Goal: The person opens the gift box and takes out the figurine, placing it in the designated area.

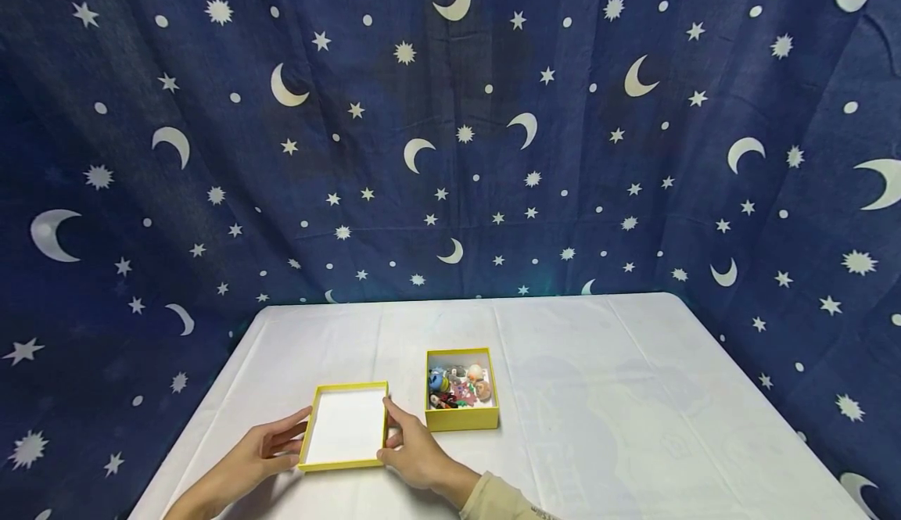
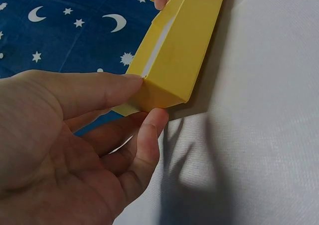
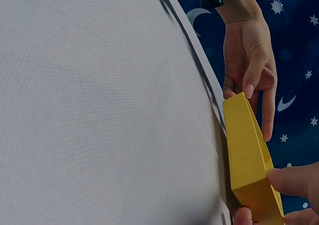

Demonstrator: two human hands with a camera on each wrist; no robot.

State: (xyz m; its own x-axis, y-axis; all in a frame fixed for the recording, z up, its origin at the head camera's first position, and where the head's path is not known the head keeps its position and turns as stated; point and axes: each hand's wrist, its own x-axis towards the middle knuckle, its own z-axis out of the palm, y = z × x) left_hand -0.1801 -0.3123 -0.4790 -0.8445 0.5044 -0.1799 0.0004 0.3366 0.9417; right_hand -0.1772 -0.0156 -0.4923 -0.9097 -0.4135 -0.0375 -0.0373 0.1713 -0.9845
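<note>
A shallow yellow box lid (image 1: pixel 347 426) with a white inside faces up, its open side towards me, at the left front of the table. My left hand (image 1: pixel 256 453) pinches its left side, thumb at the rim and fingers underneath in the left wrist view. On the opposite side, my right hand (image 1: pixel 415 453) grips the lid's right edge. Both wrist views show the lid's yellow outer wall (image 2: pixel 184 45) lifted at least partly off the cloth. Just right of my right hand stands an open yellow box (image 1: pixel 462 420) filled with small toys, among them a blue figure (image 1: pixel 438 380).
A white cloth covers the table (image 1: pixel 598 426), which stretches away to the right of the box. Behind and around it hangs a dark blue curtain (image 1: pixel 486 176) with moons and stars.
</note>
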